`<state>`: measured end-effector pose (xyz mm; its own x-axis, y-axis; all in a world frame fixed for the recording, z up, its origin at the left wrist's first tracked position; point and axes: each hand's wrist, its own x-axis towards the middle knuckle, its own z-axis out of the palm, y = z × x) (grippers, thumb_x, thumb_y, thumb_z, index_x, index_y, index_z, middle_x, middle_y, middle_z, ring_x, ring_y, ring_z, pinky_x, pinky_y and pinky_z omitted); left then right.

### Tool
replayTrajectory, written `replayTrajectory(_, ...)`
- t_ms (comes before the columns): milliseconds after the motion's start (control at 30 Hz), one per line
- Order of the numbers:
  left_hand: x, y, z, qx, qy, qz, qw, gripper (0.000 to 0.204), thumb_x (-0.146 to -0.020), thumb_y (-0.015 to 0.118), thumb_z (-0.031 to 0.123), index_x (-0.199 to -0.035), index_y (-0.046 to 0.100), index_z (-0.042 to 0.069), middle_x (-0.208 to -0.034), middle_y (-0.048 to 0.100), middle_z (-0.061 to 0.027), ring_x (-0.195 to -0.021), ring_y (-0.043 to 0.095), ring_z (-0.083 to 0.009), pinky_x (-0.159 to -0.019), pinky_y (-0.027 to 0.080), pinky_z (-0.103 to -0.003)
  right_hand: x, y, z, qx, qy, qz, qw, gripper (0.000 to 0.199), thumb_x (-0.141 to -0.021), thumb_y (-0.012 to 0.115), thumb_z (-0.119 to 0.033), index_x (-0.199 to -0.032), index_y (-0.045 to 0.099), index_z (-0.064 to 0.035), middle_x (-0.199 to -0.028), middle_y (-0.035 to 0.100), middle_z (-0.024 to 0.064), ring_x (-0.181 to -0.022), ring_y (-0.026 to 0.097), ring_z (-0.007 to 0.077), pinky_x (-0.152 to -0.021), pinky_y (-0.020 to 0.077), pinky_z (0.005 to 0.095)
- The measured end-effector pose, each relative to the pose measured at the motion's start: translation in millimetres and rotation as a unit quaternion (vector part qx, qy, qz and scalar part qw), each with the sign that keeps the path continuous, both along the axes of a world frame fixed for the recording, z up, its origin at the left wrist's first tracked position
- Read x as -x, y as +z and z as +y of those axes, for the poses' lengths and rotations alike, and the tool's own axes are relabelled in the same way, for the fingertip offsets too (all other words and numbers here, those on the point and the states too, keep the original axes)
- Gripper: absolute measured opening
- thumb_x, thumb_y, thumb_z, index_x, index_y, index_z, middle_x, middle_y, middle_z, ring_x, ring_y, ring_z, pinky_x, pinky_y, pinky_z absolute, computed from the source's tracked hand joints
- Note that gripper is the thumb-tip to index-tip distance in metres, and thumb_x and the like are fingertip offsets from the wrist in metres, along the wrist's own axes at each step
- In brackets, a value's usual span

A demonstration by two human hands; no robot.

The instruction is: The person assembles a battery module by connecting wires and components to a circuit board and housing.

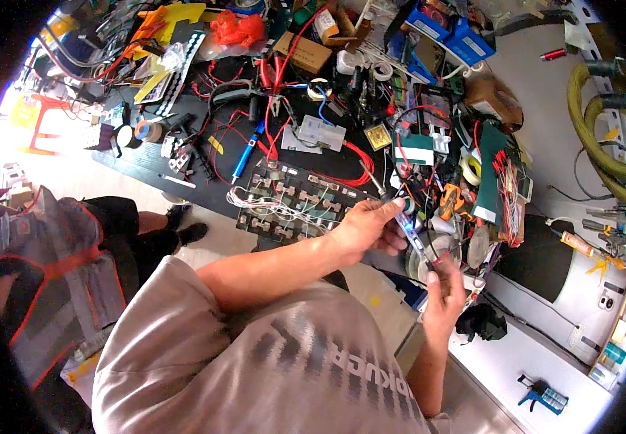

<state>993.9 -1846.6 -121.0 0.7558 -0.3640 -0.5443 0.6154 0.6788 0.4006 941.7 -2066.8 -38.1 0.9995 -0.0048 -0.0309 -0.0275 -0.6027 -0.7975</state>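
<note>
Between my two hands is a soldering iron (410, 230) with a clear handle lit blue inside, its metal tip slanting up and left over the bench. My left hand (371, 230) is closed around the front of the handle, thumb on top. At the rear end, my right hand (443, 293) pinches the iron near its cord, and its fingers are slightly blurred. Left of my left hand lies a dark board (291, 206) with rows of metal clips and a bundle of thin white wires (259, 205).
Red cable (356, 155), a blue tube-shaped tool (248, 152), pliers and loose parts crowd the black bench. Blue bins (468, 40) stand at the back right. A caulking gun (544, 396) lies on the white surface at lower right. At left, a person's legs (157, 230) show.
</note>
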Motion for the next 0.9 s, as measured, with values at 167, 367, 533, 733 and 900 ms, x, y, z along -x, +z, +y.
replayTrajectory(167, 0.6, 9.6, 4.6, 0.090, 0.042, 0.050, 0.994, 0.046, -0.107, 0.061, 0.048, -0.102, 0.070, 0.004, -0.094, 0.074, -0.0098, -0.083, 0.074, -0.0234, -0.074, 0.062, -0.040, 24.5, -5.5, -15.1, 0.004, 0.068, -0.046, 0.997, 0.040, -0.098, 0.067, -0.008, -0.135, 0.060, 0.0052, -0.106, 0.070, 0.0113, -0.097, 0.067, 0.0206, -0.090, 0.0531, 0.0338)
replayTrajectory(367, 21.6, 15.1, -9.4, 0.165, -0.027, 0.026, 0.986, 0.043, -0.108, 0.060, 0.045, -0.099, 0.071, 0.004, -0.085, 0.073, -0.0088, -0.072, 0.071, -0.0223, -0.064, 0.058, -0.037, 3.3, -38.3, 39.3, -0.263, 0.095, 0.073, 0.957, 0.069, -0.106, 0.064, -0.041, -0.155, 0.043, 0.0033, -0.123, 0.065, 0.0099, -0.100, 0.064, 0.0165, -0.082, 0.0530, 0.0292)
replayTrajectory(533, 35.1, 7.9, -1.5, 0.117, -0.048, 0.006, 0.992, 0.042, -0.109, 0.058, 0.045, -0.104, 0.073, 0.006, -0.087, 0.073, -0.0064, -0.069, 0.067, -0.0207, -0.067, 0.054, -0.035, -11.9, -53.9, 61.7, -0.300, 0.064, 0.096, 0.947, 0.075, -0.106, 0.062, -0.055, -0.155, 0.049, -0.0005, -0.120, 0.067, 0.0058, -0.085, 0.056, 0.0089, -0.069, 0.0456, 0.0247)
replayTrajectory(733, 54.9, 10.2, 54.6, -0.125, -0.096, -0.080, 0.984, 0.039, -0.108, 0.062, 0.040, -0.109, 0.075, 0.003, -0.089, 0.073, -0.0052, -0.069, 0.065, -0.0154, -0.062, 0.053, -0.032, -30.7, -63.7, 80.3, -0.356, 0.064, 0.130, 0.923, 0.058, -0.110, 0.057, -0.045, -0.143, 0.060, 0.0024, -0.121, 0.074, 0.0155, -0.102, 0.072, 0.0216, -0.092, 0.0572, 0.0364)
replayTrajectory(900, 95.5, -59.4, 122.6, -0.528, -0.005, -0.177, 0.831, 0.020, -0.103, 0.066, 0.018, -0.108, 0.075, 0.000, -0.088, 0.073, -0.0071, -0.072, 0.063, -0.0133, -0.066, 0.054, -0.032, -30.4, -42.6, 85.9, -0.396, 0.070, 0.159, 0.902, 0.048, -0.109, 0.059, -0.033, -0.140, 0.062, 0.0028, -0.112, 0.077, 0.0195, -0.092, 0.075, 0.0254, -0.085, 0.0578, 0.0359)
